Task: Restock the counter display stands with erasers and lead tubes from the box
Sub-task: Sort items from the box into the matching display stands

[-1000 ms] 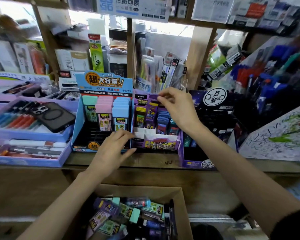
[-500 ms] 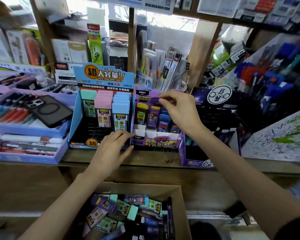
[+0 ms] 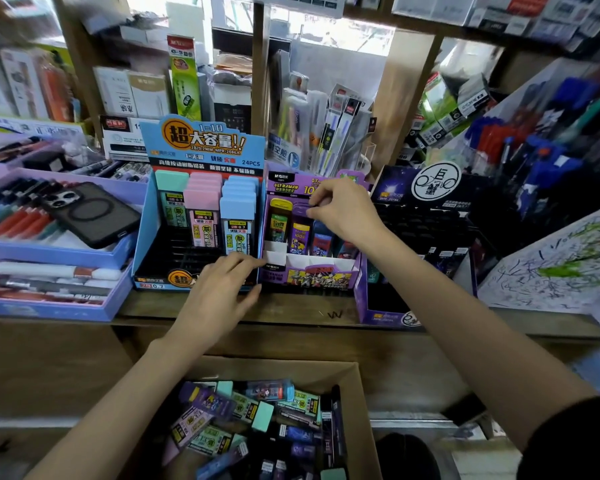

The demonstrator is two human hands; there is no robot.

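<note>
Purple lead tube stands upright in the purple display stand on the shop counter, beside a yellow-capped tube. Its top is pinched between the thumb and fingers of the right hand. That hand reaches in from the right, wrist raised and knuckles up, the bare forearm crossing the stand's right side. The left hand lies lower and well apart from the tube. It is spread flat with fingers nearly straight and holds nothing. Its fingertips touch the front left corner of the purple stand, where that stand meets the blue display stand. The blue stand holds rows of green-, pink- and blue-capped tubes. Below the counter, between the two forearms, an open cardboard box holds a jumble of loose stock in purple, mint and black.

The right hand hides the tube's cap and the slots behind it, and the forearm covers the stand's far-right compartments. The lower part of the box is cut off by the frame's edge. Shelves and pen racks at the margins are blurred, their labels unreadable. A dark phone lies on a tray of pens to the left.
</note>
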